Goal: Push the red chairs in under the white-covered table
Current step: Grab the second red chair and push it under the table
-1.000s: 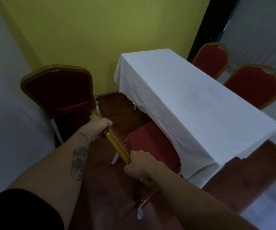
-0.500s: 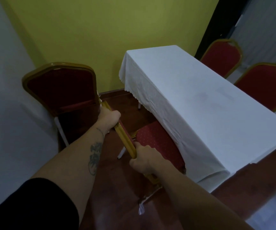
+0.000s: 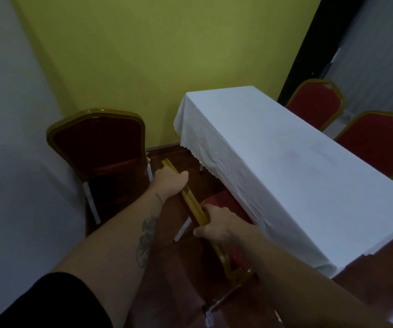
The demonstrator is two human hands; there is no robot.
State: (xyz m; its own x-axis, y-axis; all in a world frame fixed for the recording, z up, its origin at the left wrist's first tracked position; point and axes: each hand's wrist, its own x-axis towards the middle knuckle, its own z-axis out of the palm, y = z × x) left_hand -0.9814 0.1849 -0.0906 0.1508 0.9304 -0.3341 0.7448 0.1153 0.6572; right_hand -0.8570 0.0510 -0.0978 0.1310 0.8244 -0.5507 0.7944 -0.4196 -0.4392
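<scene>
A long table under a white cloth (image 3: 285, 166) runs from the yellow wall toward the lower right. Below me stands a red chair; I look down on the gold top rail of its back (image 3: 194, 207), and its red seat (image 3: 224, 204) is partly under the cloth's near edge. My left hand (image 3: 170, 179) grips the rail's far end and my right hand (image 3: 216, 224) grips its middle. A second red chair (image 3: 98, 140) stands by the left wall, apart from the table. Two more red chairs (image 3: 315, 102) (image 3: 377, 140) stand on the table's far side.
The yellow wall (image 3: 155, 55) closes the far end and a grey wall (image 3: 8, 162) the left side. The floor (image 3: 181, 292) is dark reddish wood. A dark door frame (image 3: 309, 41) rises at the right behind the table.
Both hands have moved forward with the chair's back rail, and more of the red seat now lies under the cloth. My view has tilted up.
</scene>
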